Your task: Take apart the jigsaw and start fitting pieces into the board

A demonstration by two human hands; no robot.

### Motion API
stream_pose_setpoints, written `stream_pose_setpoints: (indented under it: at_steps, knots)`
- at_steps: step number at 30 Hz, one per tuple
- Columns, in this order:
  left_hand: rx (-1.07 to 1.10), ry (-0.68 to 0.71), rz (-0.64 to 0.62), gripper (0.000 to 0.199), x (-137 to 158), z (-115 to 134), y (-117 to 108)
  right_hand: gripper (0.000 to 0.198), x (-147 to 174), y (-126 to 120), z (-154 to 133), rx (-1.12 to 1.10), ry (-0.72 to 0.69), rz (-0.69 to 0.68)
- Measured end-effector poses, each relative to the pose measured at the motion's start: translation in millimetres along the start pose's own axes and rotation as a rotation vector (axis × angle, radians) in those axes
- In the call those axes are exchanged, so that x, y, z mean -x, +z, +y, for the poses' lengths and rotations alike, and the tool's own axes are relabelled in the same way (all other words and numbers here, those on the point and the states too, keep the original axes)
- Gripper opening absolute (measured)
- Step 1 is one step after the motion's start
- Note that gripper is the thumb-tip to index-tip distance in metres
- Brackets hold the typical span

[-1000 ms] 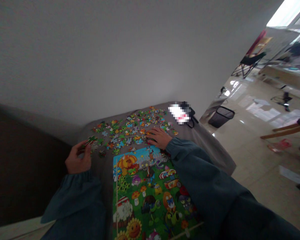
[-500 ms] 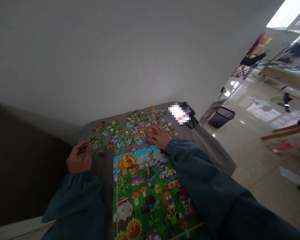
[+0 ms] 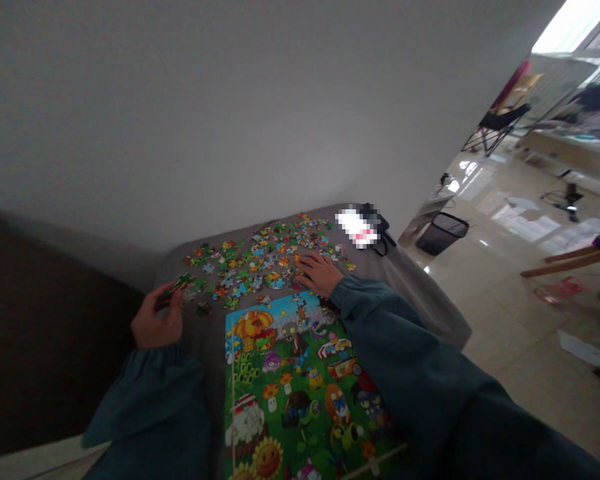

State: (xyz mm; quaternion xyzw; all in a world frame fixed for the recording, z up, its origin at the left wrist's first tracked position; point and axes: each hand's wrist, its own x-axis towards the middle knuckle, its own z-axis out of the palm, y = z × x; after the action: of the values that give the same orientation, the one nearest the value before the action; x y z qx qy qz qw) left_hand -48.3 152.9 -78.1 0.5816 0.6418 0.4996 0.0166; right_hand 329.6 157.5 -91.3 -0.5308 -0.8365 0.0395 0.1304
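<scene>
My left hand (image 3: 159,315) pinches a green puzzle piece (image 3: 184,281) between thumb and fingers, left of the loose pieces. My right hand (image 3: 320,273) lies palm down with its fingers stretched out over the near right part of the scattered puzzle pieces (image 3: 260,255); whether a piece is under its fingertips is hidden. Below both hands is a colourful picture board (image 3: 300,393) showing cartoon plants, zombies, mushrooms and sunflowers on green. My right sleeve covers the board's right edge.
A grey cloth (image 3: 415,293) covers the surface, which meets a plain wall (image 3: 240,120). A blurred-out white and black item (image 3: 363,227) lies at the far right corner. On the floor to the right stand a dark mesh bin (image 3: 441,235) and a folding chair (image 3: 503,120).
My right fingers have shifted slightly over the pieces, flattening a little. The left hand keeps its puzzle piece in nearly the same spot. The whole view has drifted very slightly.
</scene>
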Motion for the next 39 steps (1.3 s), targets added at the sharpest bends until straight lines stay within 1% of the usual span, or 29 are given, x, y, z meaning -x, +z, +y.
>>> stream_pose_setpoints:
  at_steps: [2, 4, 5, 8, 10, 12, 15, 24, 29, 35, 39]
  knots:
    - [-0.006, -0.009, 0.004, 0.037, 0, 1, 0, 0.045, -3, -4, 6, -0.062, -0.022, 0.018]
    - [-0.010, -0.018, 0.013, 0.038, 0, 0, 0, 0.039, -5, -10, 18, -0.113, -0.032, 0.043]
    - [-0.013, -0.021, 0.015, 0.038, 0, 0, 0, 0.040, -5, -15, 26, -0.124, -0.022, 0.061]
    - [-0.018, -0.025, 0.020, 0.039, 0, -1, 2, 0.046, -3, -29, 52, -0.122, 0.067, 0.141]
    - [0.046, -0.070, 0.030, 0.042, 0, 0, 2, 0.045, 1, -36, 65, -0.117, 0.110, 0.171]
    - [0.137, -0.154, 0.039, 0.050, -1, 3, 2, 0.042, 5, -39, 72, -0.119, 0.129, 0.178]
    - [0.202, -0.244, 0.023, 0.059, -3, 7, 1, 0.041, 8, -39, 74, -0.131, 0.133, 0.171]
    - [0.218, -0.251, -0.012, 0.059, -2, 9, 1, 0.038, 6, -33, 75, -0.159, 0.133, 0.175]
    - [0.156, -0.207, -0.007, 0.054, -1, 12, 0, 0.035, 7, -37, 74, -0.140, 0.142, 0.178]
    - [0.044, -0.108, -0.007, 0.047, 2, 1, 8, 0.033, 11, -47, 77, -0.085, 0.204, 0.174]
    - [0.020, -0.066, -0.034, 0.046, 3, -3, 10, 0.035, 13, -50, 79, -0.065, 0.252, 0.130]
